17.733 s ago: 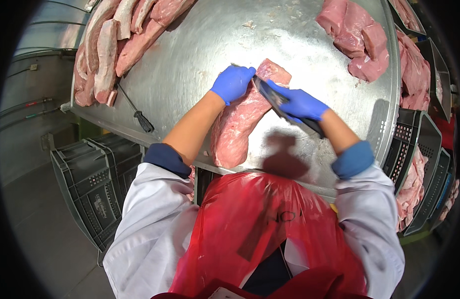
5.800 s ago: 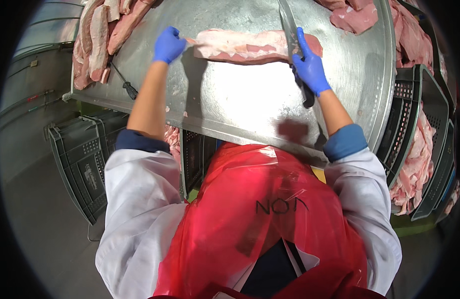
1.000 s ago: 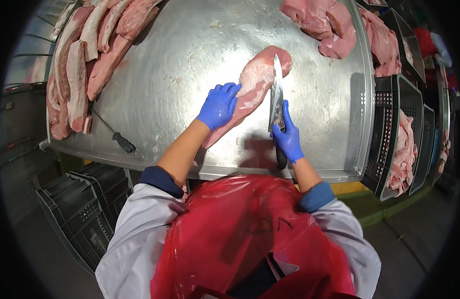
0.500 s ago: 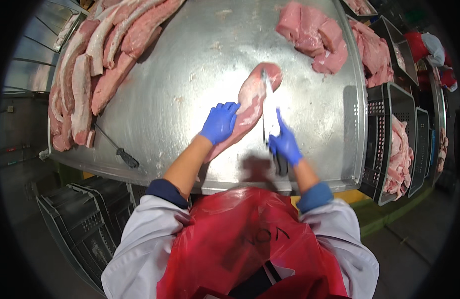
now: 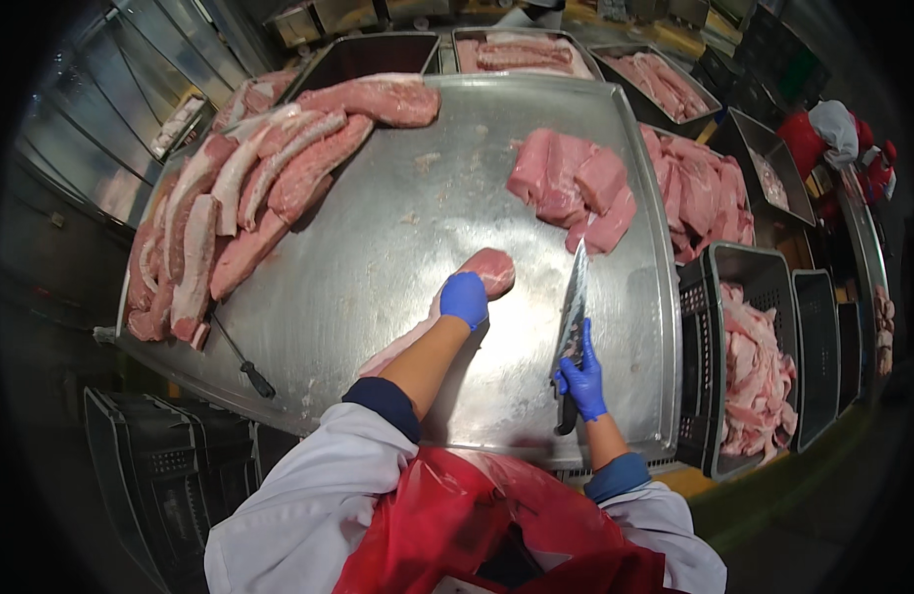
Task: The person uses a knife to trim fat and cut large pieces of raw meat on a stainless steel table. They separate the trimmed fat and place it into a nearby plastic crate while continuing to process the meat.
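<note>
A long pale-pink piece of meat (image 5: 492, 269) lies on the metal table (image 5: 387, 238) before me. My left hand (image 5: 464, 300), in a blue glove, is closed over it close to its rounded far end; my forearm covers much of the rest. In my blue-gloved right hand (image 5: 583, 381) is a long knife (image 5: 575, 292), gripped by its black handle. Its blade points away from me, apart from the long piece, the tip appearing beside a cluster of thick cut meat chunks (image 5: 566, 178).
Long strips of meat (image 5: 214, 218) are piled at the table's left. A sharpening steel (image 5: 247, 366) lies by the near left edge. Right of the table stand a black crate (image 5: 709, 346) of trimmings and a tray of meat (image 5: 699, 188). Two people in red (image 5: 823, 139) are at far right.
The knife has come off the meat and now sits to its right, near the chunks. My left hand has shifted toward the piece's far end. The view now takes in more of the far side.
</note>
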### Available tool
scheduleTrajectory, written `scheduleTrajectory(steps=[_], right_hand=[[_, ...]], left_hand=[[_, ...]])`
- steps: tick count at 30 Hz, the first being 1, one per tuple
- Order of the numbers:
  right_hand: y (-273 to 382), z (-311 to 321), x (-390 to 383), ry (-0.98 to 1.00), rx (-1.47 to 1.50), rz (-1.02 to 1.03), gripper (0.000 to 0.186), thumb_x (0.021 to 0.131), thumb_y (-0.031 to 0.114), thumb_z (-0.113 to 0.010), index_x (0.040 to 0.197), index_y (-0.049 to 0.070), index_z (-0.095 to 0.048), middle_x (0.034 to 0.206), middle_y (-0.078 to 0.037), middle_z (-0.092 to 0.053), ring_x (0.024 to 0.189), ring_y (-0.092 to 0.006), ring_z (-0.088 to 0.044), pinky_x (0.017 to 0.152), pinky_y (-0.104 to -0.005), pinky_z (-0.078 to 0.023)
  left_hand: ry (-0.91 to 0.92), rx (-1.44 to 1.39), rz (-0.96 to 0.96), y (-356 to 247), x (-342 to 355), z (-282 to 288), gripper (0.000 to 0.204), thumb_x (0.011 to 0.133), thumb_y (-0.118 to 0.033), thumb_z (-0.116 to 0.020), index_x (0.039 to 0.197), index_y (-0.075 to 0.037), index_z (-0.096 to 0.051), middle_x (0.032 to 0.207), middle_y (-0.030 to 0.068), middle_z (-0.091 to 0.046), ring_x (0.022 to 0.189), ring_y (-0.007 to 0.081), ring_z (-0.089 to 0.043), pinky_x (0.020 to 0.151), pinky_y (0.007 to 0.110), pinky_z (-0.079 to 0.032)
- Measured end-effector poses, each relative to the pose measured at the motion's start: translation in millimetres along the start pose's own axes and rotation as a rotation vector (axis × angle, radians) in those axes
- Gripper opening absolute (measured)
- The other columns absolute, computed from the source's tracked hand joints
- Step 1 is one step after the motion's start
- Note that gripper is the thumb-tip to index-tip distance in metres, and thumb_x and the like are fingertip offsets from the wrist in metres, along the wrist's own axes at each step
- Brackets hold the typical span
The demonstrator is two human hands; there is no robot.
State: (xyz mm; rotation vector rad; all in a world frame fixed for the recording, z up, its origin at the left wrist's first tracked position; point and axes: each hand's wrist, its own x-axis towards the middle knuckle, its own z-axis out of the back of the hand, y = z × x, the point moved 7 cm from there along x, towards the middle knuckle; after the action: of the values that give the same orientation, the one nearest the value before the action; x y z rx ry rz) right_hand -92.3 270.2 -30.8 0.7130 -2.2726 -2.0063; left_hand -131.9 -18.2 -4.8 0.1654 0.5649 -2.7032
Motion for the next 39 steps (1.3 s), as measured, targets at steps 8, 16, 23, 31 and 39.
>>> scheduleTrajectory(steps=[8, 16, 23, 31, 39], right_hand=[[-35, -19, 38, 0.143, -0.149, -0.109, 0.089, 0.09, -0.003, -0.051, 0.162, 0.034, -0.013, 0.083, -0.004, -0.063, 0.058, -0.0102, -0.057, 0.05, -0.0266, -0.05], [-23, -91, 86, 0.274, -0.306, -0.045, 0.085, 0.093, 0.011, -0.057, 0.161, 0.036, -0.013, 0.084, -0.011, -0.07, 0.063, -0.0171, -0.066, 0.057, -0.0324, -0.056], [-15, -154, 127, 0.372, -0.277, -0.105, 0.084, 0.093, 0.013, -0.058, 0.161, 0.035, -0.013, 0.082, -0.013, -0.068, 0.063, -0.0187, -0.066, 0.058, -0.0333, -0.056], [-34, -141, 37, 0.434, -0.329, -0.06, 0.084, 0.095, 0.009, -0.055, 0.162, 0.035, -0.01, 0.085, -0.013, -0.069, 0.062, -0.0175, -0.065, 0.059, -0.0335, -0.056], [-25, -158, 50, 0.524, -0.448, -0.089, 0.087, 0.091, 0.007, -0.051, 0.162, 0.027, -0.005, 0.094, -0.02, -0.069, 0.069, -0.0287, -0.069, 0.064, -0.0409, -0.057]], left_hand=[[0.049, -0.097, 0.139, 108, 60, -26, 0.045, 0.085, -0.037, -0.068, 0.109, 0.001, -0.073, 0.104, 0.0271, -0.07, 0.099, 0.0414, -0.069, 0.085, 0.045, -0.055], [-0.041, -0.448, 0.137, 117, 34, -30, 0.022, 0.082, -0.017, -0.068, 0.083, 0.005, -0.07, 0.076, 0.0174, -0.069, 0.066, 0.0261, -0.066, 0.063, 0.037, -0.052], [-0.019, -0.714, 0.265, 84, 17, -12, 0.016, 0.082, -0.012, -0.07, 0.082, 0.004, -0.069, 0.072, 0.0102, -0.065, 0.064, 0.0166, -0.06, 0.059, 0.035, -0.049], [-0.046, -0.337, 0.186, 58, 20, 14, 0.022, 0.084, -0.016, -0.066, 0.078, 0.005, -0.069, 0.069, 0.0163, -0.066, 0.066, 0.0196, -0.065, 0.062, 0.037, -0.05], [0.041, -0.316, 0.184, 62, 30, 26, 0.028, 0.084, -0.022, -0.066, 0.08, 0.006, -0.07, 0.07, 0.0177, -0.067, 0.067, 0.0211, -0.065, 0.064, 0.037, -0.051]])
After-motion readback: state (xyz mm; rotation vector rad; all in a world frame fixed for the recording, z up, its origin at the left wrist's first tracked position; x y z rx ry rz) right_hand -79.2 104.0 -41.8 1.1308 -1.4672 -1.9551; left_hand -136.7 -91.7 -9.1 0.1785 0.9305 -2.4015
